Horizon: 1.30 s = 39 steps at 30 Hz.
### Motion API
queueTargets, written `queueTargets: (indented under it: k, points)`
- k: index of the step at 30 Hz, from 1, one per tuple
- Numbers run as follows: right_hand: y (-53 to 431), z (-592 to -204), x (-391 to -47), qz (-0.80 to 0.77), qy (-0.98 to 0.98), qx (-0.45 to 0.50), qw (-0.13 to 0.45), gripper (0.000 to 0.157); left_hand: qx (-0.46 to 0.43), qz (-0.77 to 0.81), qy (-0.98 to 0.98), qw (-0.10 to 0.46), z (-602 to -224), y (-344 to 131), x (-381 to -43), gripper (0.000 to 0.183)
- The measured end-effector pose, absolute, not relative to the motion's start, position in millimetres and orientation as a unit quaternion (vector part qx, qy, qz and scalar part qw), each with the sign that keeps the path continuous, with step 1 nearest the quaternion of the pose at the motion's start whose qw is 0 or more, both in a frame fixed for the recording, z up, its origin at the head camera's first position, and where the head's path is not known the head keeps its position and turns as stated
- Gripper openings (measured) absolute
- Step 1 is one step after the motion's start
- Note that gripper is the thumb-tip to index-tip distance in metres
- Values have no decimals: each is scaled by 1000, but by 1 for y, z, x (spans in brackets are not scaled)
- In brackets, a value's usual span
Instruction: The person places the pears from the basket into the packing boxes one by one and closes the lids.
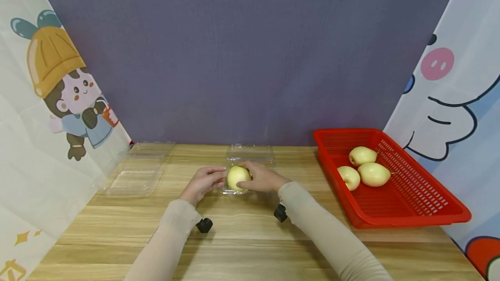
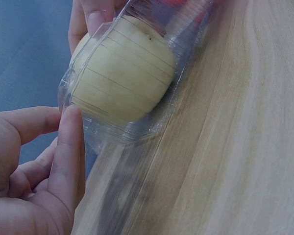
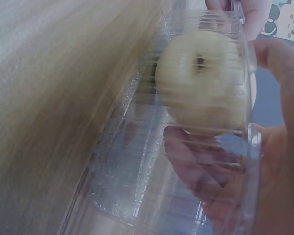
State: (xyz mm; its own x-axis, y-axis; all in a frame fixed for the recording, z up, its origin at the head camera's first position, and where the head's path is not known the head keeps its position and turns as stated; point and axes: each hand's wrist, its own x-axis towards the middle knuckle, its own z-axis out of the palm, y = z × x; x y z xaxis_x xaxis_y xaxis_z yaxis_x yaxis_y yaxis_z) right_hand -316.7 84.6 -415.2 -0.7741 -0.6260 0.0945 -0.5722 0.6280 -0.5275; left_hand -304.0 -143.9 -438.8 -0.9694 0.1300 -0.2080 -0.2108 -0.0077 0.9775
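We have this smooth, pale-yellow fruit (image 1: 237, 178) in the clear box (image 3: 122, 196), right hand (image 1: 263, 177) gripping it, left hand (image 1: 203, 183) pinching the box's edge.

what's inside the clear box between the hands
One pale yellow fruit, held by the right hand, which reaches inside. In the head view, the fruit hides the floor of the clear box beneath it.
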Motion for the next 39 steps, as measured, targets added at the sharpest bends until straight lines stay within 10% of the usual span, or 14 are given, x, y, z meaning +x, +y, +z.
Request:
queueTargets:
  k: [39]
  points:
    - [96,-364,-298,-232,909,-344,43,72,-28,708,695,121,-438,-145,-304,40]
